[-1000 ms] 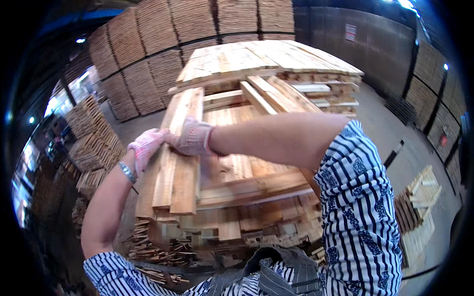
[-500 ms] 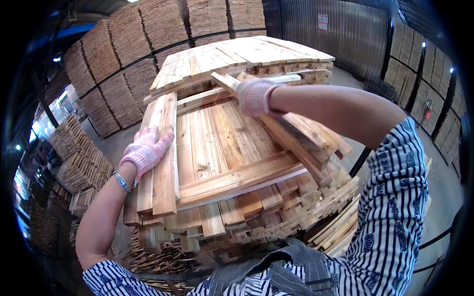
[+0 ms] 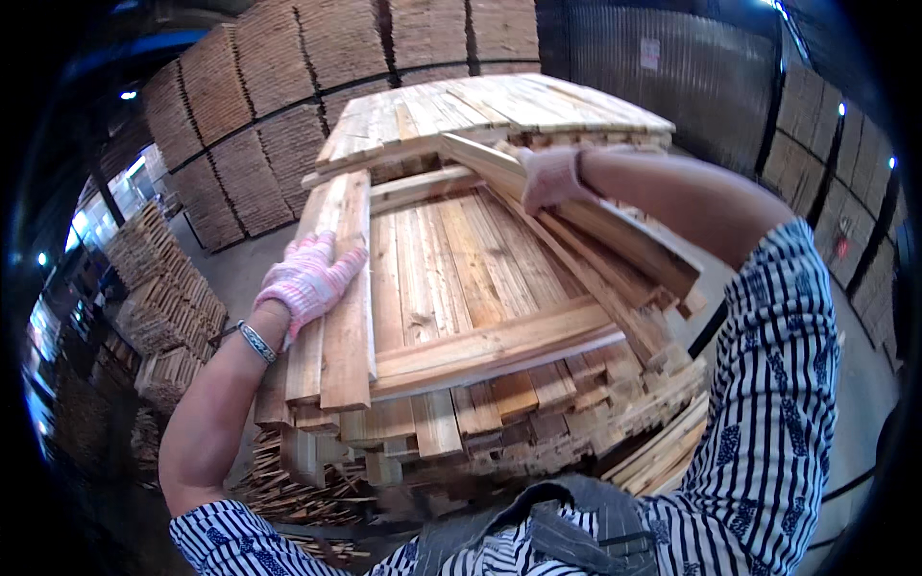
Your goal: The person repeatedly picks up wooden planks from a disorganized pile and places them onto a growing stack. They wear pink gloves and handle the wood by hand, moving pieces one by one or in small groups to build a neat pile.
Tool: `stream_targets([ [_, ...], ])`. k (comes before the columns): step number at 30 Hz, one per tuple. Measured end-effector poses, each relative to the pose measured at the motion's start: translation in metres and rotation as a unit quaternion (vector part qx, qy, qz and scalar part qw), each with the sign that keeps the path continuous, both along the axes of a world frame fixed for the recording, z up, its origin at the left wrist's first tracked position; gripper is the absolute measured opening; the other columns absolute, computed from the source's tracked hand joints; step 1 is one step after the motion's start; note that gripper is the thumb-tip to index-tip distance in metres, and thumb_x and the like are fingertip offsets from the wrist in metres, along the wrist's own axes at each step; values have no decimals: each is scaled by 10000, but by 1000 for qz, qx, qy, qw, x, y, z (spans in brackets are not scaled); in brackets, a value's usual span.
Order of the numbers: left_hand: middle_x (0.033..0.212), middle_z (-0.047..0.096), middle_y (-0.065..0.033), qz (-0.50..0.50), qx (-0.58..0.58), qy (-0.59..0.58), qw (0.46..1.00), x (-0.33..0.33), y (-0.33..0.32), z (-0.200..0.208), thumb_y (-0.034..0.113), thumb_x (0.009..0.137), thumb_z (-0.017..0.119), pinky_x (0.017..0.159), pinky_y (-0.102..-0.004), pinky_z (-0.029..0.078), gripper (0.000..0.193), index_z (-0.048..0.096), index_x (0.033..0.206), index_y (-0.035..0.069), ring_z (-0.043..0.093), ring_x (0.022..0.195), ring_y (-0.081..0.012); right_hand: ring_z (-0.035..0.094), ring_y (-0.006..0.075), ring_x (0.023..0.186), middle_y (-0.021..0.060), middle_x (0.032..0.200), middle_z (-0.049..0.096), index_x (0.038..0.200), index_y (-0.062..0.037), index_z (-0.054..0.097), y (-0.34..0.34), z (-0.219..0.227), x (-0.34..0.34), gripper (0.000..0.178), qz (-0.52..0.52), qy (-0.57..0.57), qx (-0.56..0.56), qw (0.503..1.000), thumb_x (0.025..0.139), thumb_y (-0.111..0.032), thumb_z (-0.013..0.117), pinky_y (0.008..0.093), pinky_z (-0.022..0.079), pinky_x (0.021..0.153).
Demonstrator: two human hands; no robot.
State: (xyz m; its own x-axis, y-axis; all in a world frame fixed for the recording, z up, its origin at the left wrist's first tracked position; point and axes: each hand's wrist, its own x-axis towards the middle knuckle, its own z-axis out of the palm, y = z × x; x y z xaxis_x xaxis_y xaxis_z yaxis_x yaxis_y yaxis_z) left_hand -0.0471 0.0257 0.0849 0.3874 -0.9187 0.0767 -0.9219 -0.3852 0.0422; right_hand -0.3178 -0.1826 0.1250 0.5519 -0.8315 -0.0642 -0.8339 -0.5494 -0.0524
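Pink-and-white mottling: left glove (image 3: pixel 312 280), right glove (image 3: pixel 550 180). Honey-tan with brown grain: boards (image 3: pixel 342 350) under left glove. Light tan: plank (image 3: pixel 480 159) at right glove. White with dark-blue stripes and blue motifs: sleeves (image 3: pixel 776 384). Dark grey, finely pale-striped: apron (image 3: pixel 619 523). Dull brown: background stacks (image 3: pixel 274 168).

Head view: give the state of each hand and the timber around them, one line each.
Left hand: gloved, open, resting on left boards
Right hand: gloved, closed on slanted board
Left boards: side by side, lengthwise
Slanted board: angled; lifted or resting, unclear
Near crosspiece: lying across planks
Planks: laid side by side
Far stack: layered, flat-topped
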Motion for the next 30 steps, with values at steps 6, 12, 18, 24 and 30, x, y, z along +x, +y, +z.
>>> stream_targets([
  [6, 1543, 358, -275, -7, -12, 25, 1000, -5, 2, 1, 625, 984, 391, 1186, -400, 288, 824, 378, 1501, -16, 308, 1467, -368, 656, 252, 891, 168, 1004, 684, 1397, 25, 420, 17, 20, -9, 787, -3, -35, 64, 997, 723, -205, 753, 378, 541, 744],
  [12, 1531, 376, -262, 3, -24, 14, 1000, 4, 7, -5, 605, 979, 421, 1179, -415, 296, 790, 417, 1470, -13, 328, 1451, -371, 668, 221, 1005, 151, 1119, 681, 1233, -29, 627, 16, 4, 39, 423, 102, -341, 386, 851, 846, -186, 697, 376, 562, 905],
  [18, 1545, 378, -224, -7, 6, -3, 1000, 5, 0, -2, 634, 982, 379, 1181, -458, 301, 827, 361, 1512, -1, 330, 1458, -351, 703, 262, 927, 159, 959, 697, 1081, -11, 615, 56, -54, 99, 252, -61, -366, 408, 834, 871, -145, 646, 389, 562, 829],
  [24, 1558, 380, -187, -17, -12, 12, 1000, 11, -2, -11, 529, 1020, 341, 1190, -473, 284, 677, 384, 1511, 64, 302, 1474, -359, 710, 304, 979, 165, 1025, 732, 947, -63, 767, 61, -54, 132, 171, 424, 65, -215, 877, 790, -126, 741, 403, 570, 826],
  [30, 1570, 362, -198, -61, 12, 7, 998, 12, -16, -8, 477, 1031, 328, 1196, -452, 279, 623, 397, 1493, 64, 283, 1482, -360, 725, 326, 871, 175, 875, 728, 1103, -13, 692, 21, -47, 109, 350, 557, -121, -41, 821, 838, -240, 725, 399, 571, 740],
])
